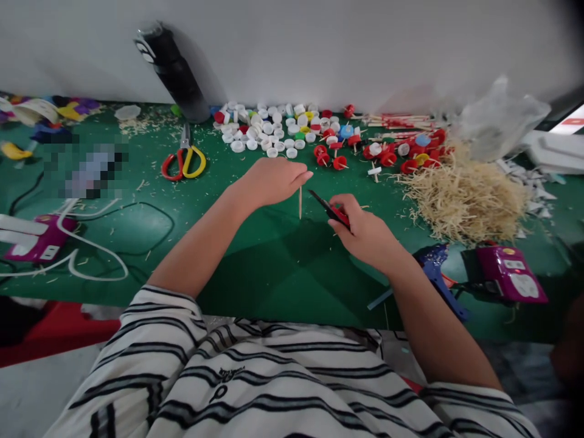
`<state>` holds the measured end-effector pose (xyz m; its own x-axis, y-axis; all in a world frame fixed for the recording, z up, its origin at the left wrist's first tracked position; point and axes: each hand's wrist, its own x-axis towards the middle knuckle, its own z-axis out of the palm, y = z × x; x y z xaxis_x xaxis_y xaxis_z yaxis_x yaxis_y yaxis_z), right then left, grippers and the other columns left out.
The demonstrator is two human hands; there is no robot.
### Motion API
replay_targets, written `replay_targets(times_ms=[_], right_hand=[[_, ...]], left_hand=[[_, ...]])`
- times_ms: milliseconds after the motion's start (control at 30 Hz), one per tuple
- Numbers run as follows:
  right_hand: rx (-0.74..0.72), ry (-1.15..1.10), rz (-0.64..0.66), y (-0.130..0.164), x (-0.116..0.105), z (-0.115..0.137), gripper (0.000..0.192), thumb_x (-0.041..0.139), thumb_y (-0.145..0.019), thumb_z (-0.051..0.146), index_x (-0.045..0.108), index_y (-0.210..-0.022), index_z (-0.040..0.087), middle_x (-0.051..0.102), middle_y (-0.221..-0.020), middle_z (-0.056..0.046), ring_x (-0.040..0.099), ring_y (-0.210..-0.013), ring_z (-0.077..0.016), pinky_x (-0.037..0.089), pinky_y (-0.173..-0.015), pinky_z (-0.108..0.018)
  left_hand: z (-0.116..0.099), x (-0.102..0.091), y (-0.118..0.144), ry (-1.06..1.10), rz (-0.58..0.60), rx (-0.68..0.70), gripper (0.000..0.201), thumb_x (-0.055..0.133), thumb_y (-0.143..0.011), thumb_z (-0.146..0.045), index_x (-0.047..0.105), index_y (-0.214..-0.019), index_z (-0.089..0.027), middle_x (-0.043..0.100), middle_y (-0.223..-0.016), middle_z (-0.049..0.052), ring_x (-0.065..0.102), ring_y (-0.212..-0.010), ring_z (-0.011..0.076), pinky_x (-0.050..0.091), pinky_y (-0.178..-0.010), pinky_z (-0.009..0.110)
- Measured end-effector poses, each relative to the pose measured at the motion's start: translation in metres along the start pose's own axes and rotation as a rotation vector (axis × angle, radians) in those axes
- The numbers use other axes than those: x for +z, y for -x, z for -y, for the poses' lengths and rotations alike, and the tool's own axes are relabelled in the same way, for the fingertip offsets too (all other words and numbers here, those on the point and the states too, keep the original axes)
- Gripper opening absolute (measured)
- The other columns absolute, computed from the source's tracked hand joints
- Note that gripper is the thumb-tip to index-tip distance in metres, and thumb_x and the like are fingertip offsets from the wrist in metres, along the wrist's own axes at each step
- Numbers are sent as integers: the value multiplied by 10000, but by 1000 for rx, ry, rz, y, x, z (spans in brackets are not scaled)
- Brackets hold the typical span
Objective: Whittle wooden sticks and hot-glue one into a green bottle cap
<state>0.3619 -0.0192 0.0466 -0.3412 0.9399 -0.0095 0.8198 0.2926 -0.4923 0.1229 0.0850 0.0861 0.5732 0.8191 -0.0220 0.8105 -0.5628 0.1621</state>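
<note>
My left hand (276, 181) is closed over the upper end of a thin wooden stick (300, 204), whose lower part points down toward the green tabletop. Whether the stick's tip touches the table I cannot tell. My right hand (365, 228) is wrapped round the red handle of a utility knife (336, 213). Its dark blade points up and left toward the stick, apart from it. Beyond both hands lie red caps with sticks through them (340, 162) and many loose white bottle caps (267, 128).
Scissors (185, 159) lie left of my left arm, before a black bottle (176, 73). At right are a heap of wood shavings (469, 194), a plastic bag (502, 118), a blue glue gun (440, 277) and a purple power strip (513, 274). A white cable (98, 277) runs across the left side.
</note>
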Motion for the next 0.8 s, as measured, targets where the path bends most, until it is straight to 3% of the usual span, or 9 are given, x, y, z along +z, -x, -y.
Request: replay_targets(times_ms=[167,300,433,567,800], right_hand=[[16,207,22,2,-4,6,453,467,-1109,367,567,-1550,339,798,-1264,-50,745,-992,-250,401,-648,-301],[-40,388,3,-2,3,5,534,388,-1149,363,460,-1675,420,784,-1257,-47,719,-914,-204,358,-609,-292],[-29,535,-43,-7,10,9,532,297,-1173,378,459,-1673,459,780,-1161,-40,670,-826,-176,271,-569,-313],[-10,541,-30,-11,12,16,531,311,-1169,377,451,-1674,462,777,-1123,-32,664,-827,-173,250,-560,-322],[-6,466,-5,-17,15,22,559,325,-1159,362,390,-1710,434,767,-1279,-54,687,-907,-203,339,-603,-309]], left_hand=[[-1,-2,-5,72,50,32,408,384,-1099,-439,430,-760,-218,530,-684,28,381,-566,150,269,-595,340],[0,-2,-2,77,53,19,396,376,-1100,-434,458,-780,-216,547,-709,36,394,-585,151,268,-610,344],[0,-1,-1,70,52,13,386,361,-1100,-431,516,-822,-213,552,-721,40,414,-598,160,274,-621,346],[0,1,-3,66,49,0,389,348,-1100,-428,535,-836,-211,546,-720,41,408,-589,162,274,-626,352],[8,5,-6,114,32,-2,396,375,-1095,-410,544,-800,-207,535,-704,41,423,-608,163,287,-651,358]])
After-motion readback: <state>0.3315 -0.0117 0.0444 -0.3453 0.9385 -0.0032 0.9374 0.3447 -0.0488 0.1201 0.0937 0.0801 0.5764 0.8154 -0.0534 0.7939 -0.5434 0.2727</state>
